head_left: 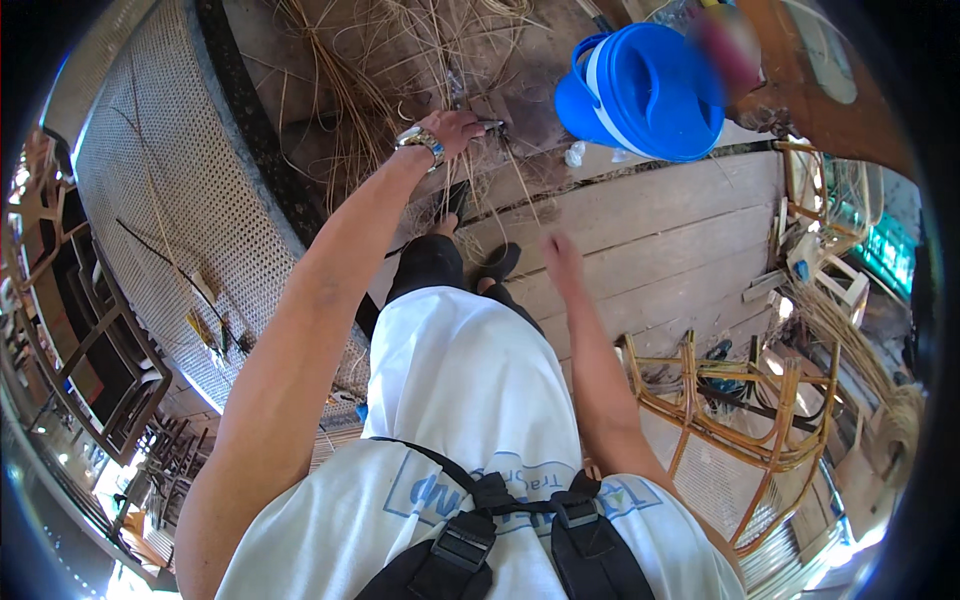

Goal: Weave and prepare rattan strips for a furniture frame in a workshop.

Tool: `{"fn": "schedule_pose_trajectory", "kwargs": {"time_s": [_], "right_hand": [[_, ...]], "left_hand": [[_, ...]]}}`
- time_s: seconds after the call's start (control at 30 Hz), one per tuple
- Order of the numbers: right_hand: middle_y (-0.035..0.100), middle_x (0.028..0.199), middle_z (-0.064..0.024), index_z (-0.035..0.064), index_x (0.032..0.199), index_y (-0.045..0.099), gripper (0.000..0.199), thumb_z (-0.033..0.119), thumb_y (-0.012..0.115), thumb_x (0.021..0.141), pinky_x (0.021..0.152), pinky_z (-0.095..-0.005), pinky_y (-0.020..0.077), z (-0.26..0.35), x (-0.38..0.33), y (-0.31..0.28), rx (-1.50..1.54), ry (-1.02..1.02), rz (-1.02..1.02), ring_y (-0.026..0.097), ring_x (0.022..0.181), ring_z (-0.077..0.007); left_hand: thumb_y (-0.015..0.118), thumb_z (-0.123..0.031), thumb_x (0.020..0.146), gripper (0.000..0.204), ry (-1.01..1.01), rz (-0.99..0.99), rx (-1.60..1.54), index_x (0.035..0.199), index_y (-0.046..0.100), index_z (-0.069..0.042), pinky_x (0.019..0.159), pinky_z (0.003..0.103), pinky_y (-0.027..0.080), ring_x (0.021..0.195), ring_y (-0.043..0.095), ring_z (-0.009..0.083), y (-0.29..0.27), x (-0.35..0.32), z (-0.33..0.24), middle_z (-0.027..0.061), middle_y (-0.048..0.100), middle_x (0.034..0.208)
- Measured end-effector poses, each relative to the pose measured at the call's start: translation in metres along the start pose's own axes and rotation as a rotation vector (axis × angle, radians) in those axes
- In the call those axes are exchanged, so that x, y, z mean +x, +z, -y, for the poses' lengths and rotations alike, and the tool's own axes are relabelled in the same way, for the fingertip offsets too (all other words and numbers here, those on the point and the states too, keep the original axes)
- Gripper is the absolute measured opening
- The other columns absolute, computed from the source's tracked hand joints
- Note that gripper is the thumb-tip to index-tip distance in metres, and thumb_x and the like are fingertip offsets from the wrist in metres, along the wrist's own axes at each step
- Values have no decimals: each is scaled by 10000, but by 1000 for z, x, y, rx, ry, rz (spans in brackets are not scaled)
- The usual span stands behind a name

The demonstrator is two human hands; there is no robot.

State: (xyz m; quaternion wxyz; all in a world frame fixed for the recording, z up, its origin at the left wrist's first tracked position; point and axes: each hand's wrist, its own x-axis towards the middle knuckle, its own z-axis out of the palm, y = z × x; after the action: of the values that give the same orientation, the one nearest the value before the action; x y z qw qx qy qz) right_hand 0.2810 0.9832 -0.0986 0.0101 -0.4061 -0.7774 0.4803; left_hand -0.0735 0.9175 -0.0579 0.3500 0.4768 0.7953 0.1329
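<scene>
My left hand [452, 131], with a metal watch [424, 146] at its wrist, reaches forward to the littered floor. Its fingers are closed on a small silver metal tool [489, 125], whose exact kind I cannot make out. Loose thin cane strands [345, 95] lie around and beyond this hand. Nearer to my body, on the right, my right hand [561, 255] hangs over the wooden boards. Motion smears its fingers, so whether it holds anything does not show. A thin strand [522, 182] ends close to it.
A blue lidded bucket [640, 95] stands at the far right. To the left rises a large woven cane panel [190, 210] with a dark edge. A rattan chair frame [730, 420] lies at the near right. Floorboards [660, 240] stretch between, beside my feet.
</scene>
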Motion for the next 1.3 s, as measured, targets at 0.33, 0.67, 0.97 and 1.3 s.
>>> {"fn": "schedule_pose_trajectory", "kwargs": {"time_s": [0.33, 0.67, 0.97, 1.3], "right_hand": [[639, 1015, -199, 36, 1060, 626, 352, 335, 627, 873, 726, -416, 521, -55, -44, -50, -306, 403, 527, 653, 778, -301], [622, 1168, -156, 25, 1213, 541, 530, 353, 714, 835, 821, -412, 500, 63, 94, 21, 187, 85, 241, 632, 942, -314], [619, 843, -192, 15, 858, 596, 308, 317, 582, 916, 659, -422, 459, 28, 71, 20, 92, 26, 73, 596, 732, -351], [656, 980, -240, 14, 980, 655, 350, 300, 460, 933, 835, -489, 495, -171, -340, -162, -707, 757, 327, 621, 964, -398]], "left_hand": [[508, -412, 947, 357, -118, -9, -88, 1082, 682, -131, 830, 451, 499, 952, 642, 335, -2, -1, -3, 140, 688, 981], [516, -439, 935, 360, -94, -23, -79, 1075, 664, -143, 833, 460, 495, 965, 638, 345, 1, 0, 0, 139, 685, 1002], [477, -306, 965, 289, -35, 23, 63, 1107, 667, -140, 873, 402, 498, 1023, 623, 281, 12, 11, 13, 66, 664, 1084], [400, -217, 986, 339, 57, 105, 381, 1246, 614, -244, 937, 377, 489, 1115, 589, 244, 1, 5, -5, -9, 601, 1239]]}}
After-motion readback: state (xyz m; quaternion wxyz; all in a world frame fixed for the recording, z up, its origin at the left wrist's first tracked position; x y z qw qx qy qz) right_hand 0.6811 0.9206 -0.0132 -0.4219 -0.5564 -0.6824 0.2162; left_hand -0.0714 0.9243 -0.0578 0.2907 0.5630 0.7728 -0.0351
